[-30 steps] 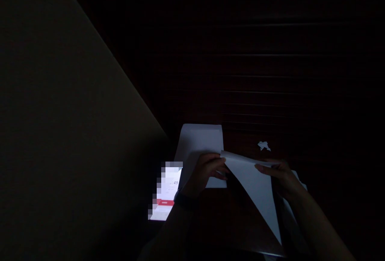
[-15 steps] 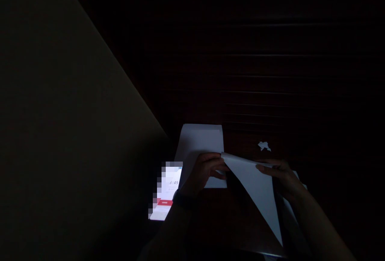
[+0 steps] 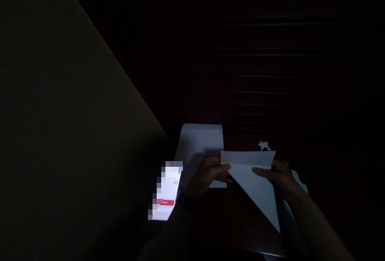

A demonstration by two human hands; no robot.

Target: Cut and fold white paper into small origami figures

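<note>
A white sheet of paper [image 3: 255, 189], folded to a triangle with a strip along its top edge, is held up between my two hands. My left hand [image 3: 210, 172] pinches its upper left corner, thumb on the front face. On the right side, my right hand [image 3: 278, 177] grips the paper below the strip, its thumb lying on the front and the other fingers partly hidden behind. The triangle's long point hangs down toward the table's front edge. A dark band [image 3: 187, 200] circles my left wrist.
A stack of white paper [image 3: 200, 138] lies behind my left hand. Left of my wrist, a lit phone screen [image 3: 167, 191] glows, partly pixelated. Small folded paper scraps [image 3: 264, 145] sit at the back. More white paper [image 3: 299, 181] shows beside my right forearm. Dark wooden panelling [image 3: 255, 72] rises behind.
The strip along the paper's top edge has opened upward and now stands flat above the crease. My left thumb has come onto the front, and the lower point has risen slightly.
</note>
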